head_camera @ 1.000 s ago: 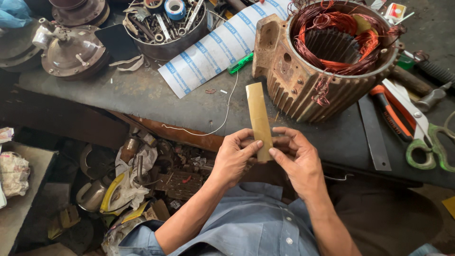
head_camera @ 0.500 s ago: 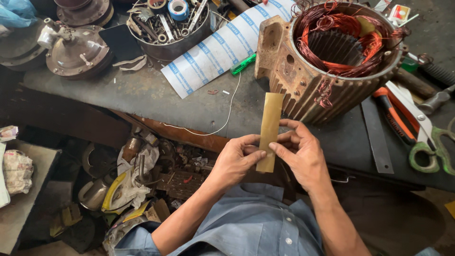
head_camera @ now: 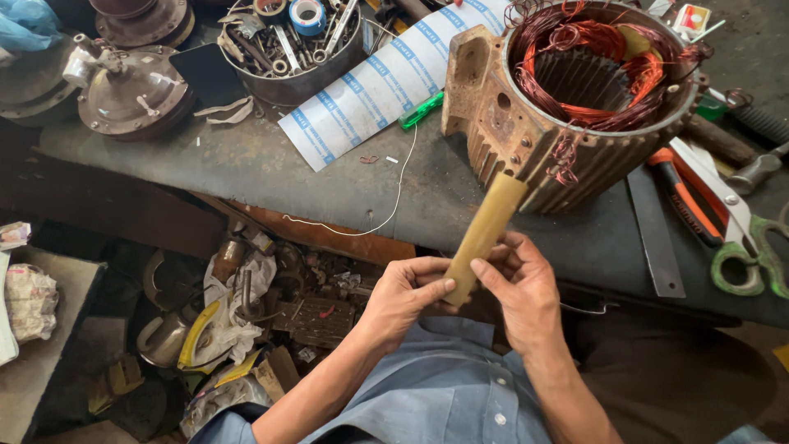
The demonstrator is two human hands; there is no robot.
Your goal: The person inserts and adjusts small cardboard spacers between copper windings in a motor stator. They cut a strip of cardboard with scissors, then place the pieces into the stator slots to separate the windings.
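A long yellowish strip [head_camera: 486, 232] is pinched at its lower end between my left hand [head_camera: 404, 293] and my right hand [head_camera: 524, 292]. The strip leans up and to the right, and its upper end reaches the ribbed side of a rusty motor stator [head_camera: 567, 107]. That stator stands on the dark workbench [head_camera: 329, 177] just beyond my hands, with reddish copper windings [head_camera: 604, 62] bulging out of its open top. Both hands hover over the bench's near edge, above my blue shirt.
A metal bowl of tools and tape rolls [head_camera: 288, 41] and a white striped sheet [head_camera: 378, 86] lie at the back. Scissors [head_camera: 744, 238], an orange-handled tool [head_camera: 682, 201] and a flat metal bar [head_camera: 653, 234] lie at right. A motor end cover [head_camera: 127, 86] sits left; scrap litters the floor.
The strip has tilted from upright to leaning right, so its top now meets the stator's side. My hands have stayed at the bench's edge, still gripping its lower end.
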